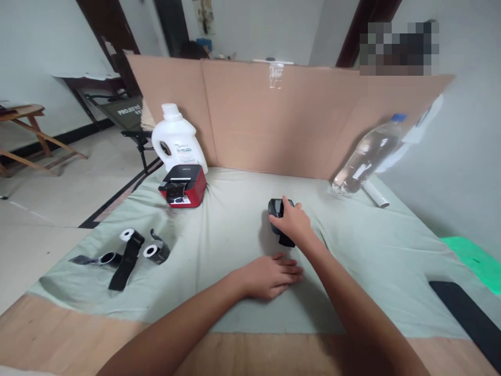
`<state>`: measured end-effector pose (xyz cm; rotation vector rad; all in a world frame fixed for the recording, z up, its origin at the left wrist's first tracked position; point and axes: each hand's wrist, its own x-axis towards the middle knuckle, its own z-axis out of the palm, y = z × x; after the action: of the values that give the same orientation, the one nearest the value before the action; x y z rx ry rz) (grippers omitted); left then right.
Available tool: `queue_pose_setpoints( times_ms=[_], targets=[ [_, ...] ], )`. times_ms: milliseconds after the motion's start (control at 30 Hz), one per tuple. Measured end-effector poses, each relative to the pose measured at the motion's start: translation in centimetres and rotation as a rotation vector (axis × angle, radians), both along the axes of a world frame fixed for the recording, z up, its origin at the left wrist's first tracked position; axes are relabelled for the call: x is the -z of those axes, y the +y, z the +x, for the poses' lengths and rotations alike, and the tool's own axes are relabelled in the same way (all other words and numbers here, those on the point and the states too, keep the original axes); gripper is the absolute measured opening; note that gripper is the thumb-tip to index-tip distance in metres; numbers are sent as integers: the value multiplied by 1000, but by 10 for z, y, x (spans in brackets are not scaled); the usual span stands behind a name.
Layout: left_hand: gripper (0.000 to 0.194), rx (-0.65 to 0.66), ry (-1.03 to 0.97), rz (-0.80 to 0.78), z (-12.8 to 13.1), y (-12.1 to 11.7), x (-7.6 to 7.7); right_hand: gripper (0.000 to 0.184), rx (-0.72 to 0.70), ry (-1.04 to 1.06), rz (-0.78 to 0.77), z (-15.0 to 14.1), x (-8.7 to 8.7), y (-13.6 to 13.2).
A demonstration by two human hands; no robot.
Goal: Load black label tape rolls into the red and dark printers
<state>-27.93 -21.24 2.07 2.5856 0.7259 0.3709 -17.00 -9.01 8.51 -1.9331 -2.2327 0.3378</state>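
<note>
My right hand is closed over a small black device that rests on the pale green cloth near the middle of the table. My left hand lies flat on the cloth just in front of it, fingers stretched out and holding nothing. To the left stands a red and black label printer. Black tape rolls with white cores lie near the cloth's left edge.
A white detergent jug stands behind the printer. A clear water bottle leans at the back right beside a white roll. A cardboard screen closes the back. A green object and a black pad lie at the right.
</note>
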Motion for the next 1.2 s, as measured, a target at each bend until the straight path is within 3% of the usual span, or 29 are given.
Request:
queue_pose_setpoints(
  times_ms=[133, 300, 367, 433, 500, 567, 667, 767, 867, 933, 1033, 1200],
  targets=[
    [49, 18, -38, -11, -3, 2, 1, 85, 38, 18, 32, -17, 16, -3],
    [38, 34, -191, -15, -1, -1, 7, 81, 71, 1, 59, -25, 19, -9],
    [28, -111, -354, -99, -1, -3, 5, 79, 91, 1, 55, -28, 17, -12],
    [22, -367, -575, -216, -7, 0, -2, 78, 106, -1, 38, -30, 14, -13],
    [22, -616, -764, -285, -19, 10, -12, 85, 106, 13, 14, -25, 13, -9],
    [23, -785, -827, -290, -35, 29, -19, 96, 76, 85, -17, -11, 13, 0],
    [51, -895, -675, -269, -54, 61, -14, 96, 6, 328, -54, 25, 25, 16],
    [77, -867, -456, -241, -57, 82, 5, 77, -36, 547, -14, 58, 49, 21],
    [79, -864, -316, -172, -48, 84, 21, 64, -116, 630, 69, 72, 74, 14],
    [78, -885, -239, -131, -42, 80, 25, 60, -186, 627, 117, 72, 83, 8],
    [76, -885, -176, -89, -39, 76, 20, 58, -236, 589, 140, 68, 87, 3],
    [65, -860, -8, -32, -45, 79, 10, 58, -203, 512, 106, 64, 83, 2]
  ],
)
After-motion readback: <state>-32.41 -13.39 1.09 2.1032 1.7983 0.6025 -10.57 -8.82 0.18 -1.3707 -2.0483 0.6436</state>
